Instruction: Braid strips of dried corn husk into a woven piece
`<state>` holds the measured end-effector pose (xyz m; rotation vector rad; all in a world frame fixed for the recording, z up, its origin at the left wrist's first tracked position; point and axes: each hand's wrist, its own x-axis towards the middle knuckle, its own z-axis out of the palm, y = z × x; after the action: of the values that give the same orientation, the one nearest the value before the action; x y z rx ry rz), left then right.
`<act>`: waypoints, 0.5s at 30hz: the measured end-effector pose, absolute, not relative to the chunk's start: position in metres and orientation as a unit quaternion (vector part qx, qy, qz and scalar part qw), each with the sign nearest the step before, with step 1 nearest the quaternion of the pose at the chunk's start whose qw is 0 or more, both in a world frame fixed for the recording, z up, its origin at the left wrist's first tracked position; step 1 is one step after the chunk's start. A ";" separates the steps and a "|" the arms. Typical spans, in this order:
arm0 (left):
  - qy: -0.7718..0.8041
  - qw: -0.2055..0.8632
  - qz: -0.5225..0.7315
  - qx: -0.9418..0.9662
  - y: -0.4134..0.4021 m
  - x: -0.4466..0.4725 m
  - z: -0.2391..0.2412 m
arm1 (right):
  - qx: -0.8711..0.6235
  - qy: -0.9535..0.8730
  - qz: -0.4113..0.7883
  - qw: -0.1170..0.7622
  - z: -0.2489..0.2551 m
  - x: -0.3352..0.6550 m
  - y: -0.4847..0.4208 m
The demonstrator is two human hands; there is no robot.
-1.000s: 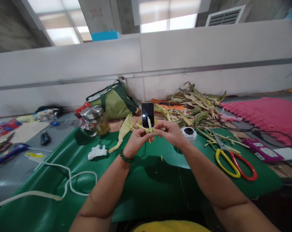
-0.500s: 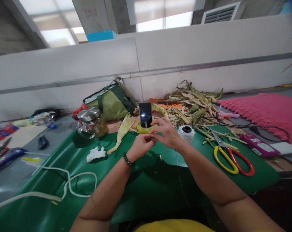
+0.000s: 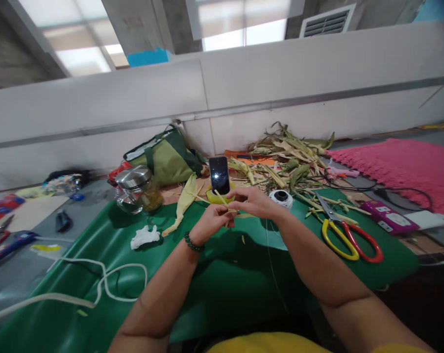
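Over the green mat (image 3: 222, 284), my left hand (image 3: 211, 223), with a dark bead bracelet at the wrist, pinches a narrow pale-green corn husk strip (image 3: 245, 215). My right hand (image 3: 251, 202) is closed on the same strip from the other side, its fingertips meeting those of the left. One end of the strip pokes up between the hands. Just behind them a phone (image 3: 219, 172) stands upright in a yellow holder (image 3: 216, 198). A white thread spool (image 3: 286, 201) sits beyond my right wrist, and a loose thread (image 3: 269, 255) trails over the mat.
Scissors (image 3: 341, 233) with yellow and red handles lie at the right. Dried corn husks (image 3: 291, 152) are heaped behind. To the left are a husk piece (image 3: 185, 203), crumpled white tissue (image 3: 145, 237), a glass jar (image 3: 135, 184), a green bag (image 3: 168, 159) and a white cable (image 3: 104, 274).
My fingers have shifted on the strip, and more of it now shows above and to the right of them. My right hand sits slightly lower. The view has turned slightly.
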<state>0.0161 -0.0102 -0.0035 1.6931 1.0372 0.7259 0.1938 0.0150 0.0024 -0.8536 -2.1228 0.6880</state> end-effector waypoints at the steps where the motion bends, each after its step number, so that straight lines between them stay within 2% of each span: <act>1: 0.426 0.494 0.305 0.694 -0.011 0.015 -0.001 | -0.334 -0.829 0.280 0.351 0.005 0.197 0.015; 10: 0.397 0.585 0.281 0.649 -0.011 0.008 0.007 | -0.342 -0.812 0.273 0.387 0.016 0.210 0.013; 15: 0.407 0.584 0.313 0.629 -0.011 0.010 0.004 | -0.338 -0.821 0.299 0.351 0.014 0.213 0.016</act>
<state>0.0100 -0.0113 0.0041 1.4677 0.9497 0.7306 0.2131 0.0164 0.0142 -0.8764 -2.1250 0.7731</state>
